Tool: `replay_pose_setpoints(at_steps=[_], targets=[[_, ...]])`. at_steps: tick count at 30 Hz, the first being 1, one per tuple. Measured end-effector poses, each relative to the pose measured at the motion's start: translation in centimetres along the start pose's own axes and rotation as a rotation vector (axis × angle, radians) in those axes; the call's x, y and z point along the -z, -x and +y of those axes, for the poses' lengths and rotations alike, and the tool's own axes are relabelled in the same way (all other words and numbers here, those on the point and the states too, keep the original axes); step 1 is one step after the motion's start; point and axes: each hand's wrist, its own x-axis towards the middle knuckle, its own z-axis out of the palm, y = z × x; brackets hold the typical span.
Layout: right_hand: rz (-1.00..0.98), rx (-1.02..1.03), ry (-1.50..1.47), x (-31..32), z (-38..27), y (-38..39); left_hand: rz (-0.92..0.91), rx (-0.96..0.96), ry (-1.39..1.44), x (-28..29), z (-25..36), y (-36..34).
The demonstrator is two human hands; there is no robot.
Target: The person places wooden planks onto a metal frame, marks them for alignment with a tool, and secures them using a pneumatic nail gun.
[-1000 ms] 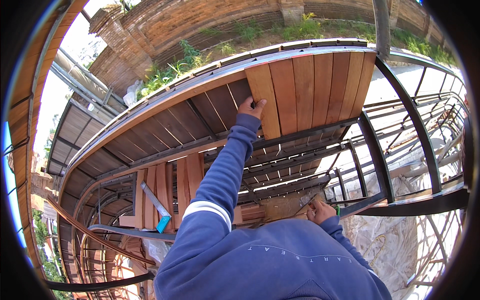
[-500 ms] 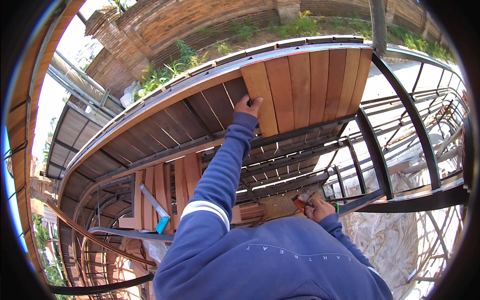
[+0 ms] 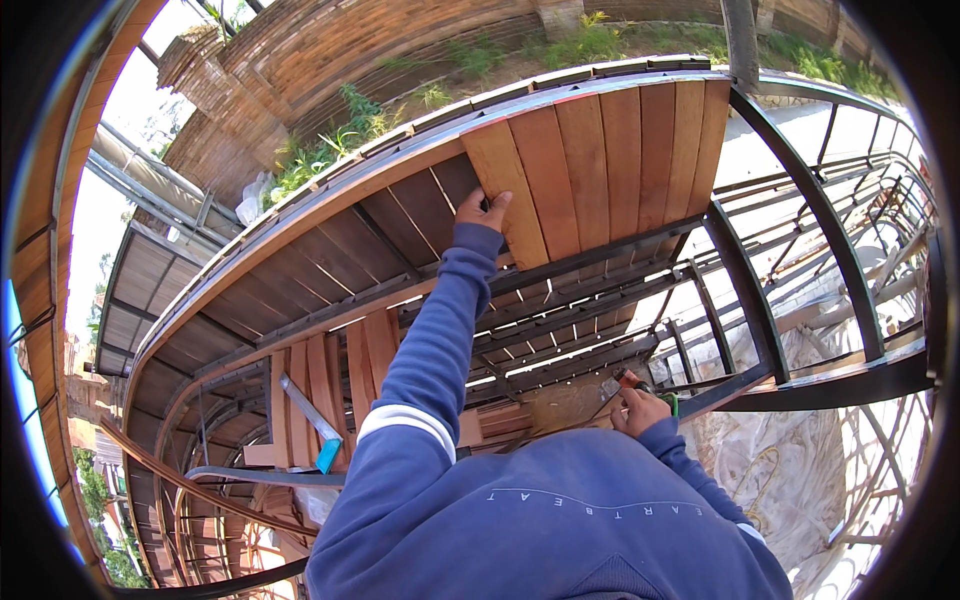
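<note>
At the curved frame's outer band, my left hand (image 3: pixel 484 212) pinches the left edge of the end wooden plank (image 3: pixel 503 195), thumb on its face. This plank lies beside a row of reddish-brown planks (image 3: pixel 605 165), set side by side across the dark metal rails. Low and to the right, near my body, my right hand (image 3: pixel 640 410) is closed around a small orange-and-dark tool (image 3: pixel 628 379); its exact kind is hard to make out. Something green shows by the right wrist.
A square with a turquoise handle (image 3: pixel 328 452) rests on loose planks (image 3: pixel 370 350) at lower left. Black curved metal bars (image 3: pixel 745 290) and open framework stand to the right, above pale sheeting (image 3: pixel 780 490). Beyond the band runs a brick wall (image 3: pixel 370 50).
My right hand has turned the tool, so its orange end now points up and away from me. My left hand stays on the end plank; the whole view has shifted slightly.
</note>
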Motion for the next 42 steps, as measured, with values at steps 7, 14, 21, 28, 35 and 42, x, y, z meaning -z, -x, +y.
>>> replay_pose_setpoints(at_steps=[7, 14, 21, 28, 35, 42], targets=[[-0.017, -0.026, 0.009, -0.4, 0.1, 0.1, 0.041, -0.11, -0.14, 0.3, 0.1, 0.0], [-0.041, -0.029, -0.009, -0.1, 0.1, 0.1, 0.159, -0.135, -0.67, 0.5, 4.4, 0.9], [-0.054, -0.032, -0.013, 0.7, -0.4, -0.1, 0.299, -0.317, -0.87, 1.4, 7.5, 0.4], [-0.055, -0.046, -0.031, 0.7, -0.3, 0.0, 0.349, -0.5, -0.795, 2.7, 10.5, -0.6], [-0.074, -0.047, -0.01, 0.6, -0.2, 0.0, 0.313, -0.517, -0.766, 3.6, 12.1, -1.6], [-0.068, -0.054, -0.022, -0.1, 0.2, 0.1, 0.269, -0.588, -0.788, 4.4, 12.7, -2.8]])
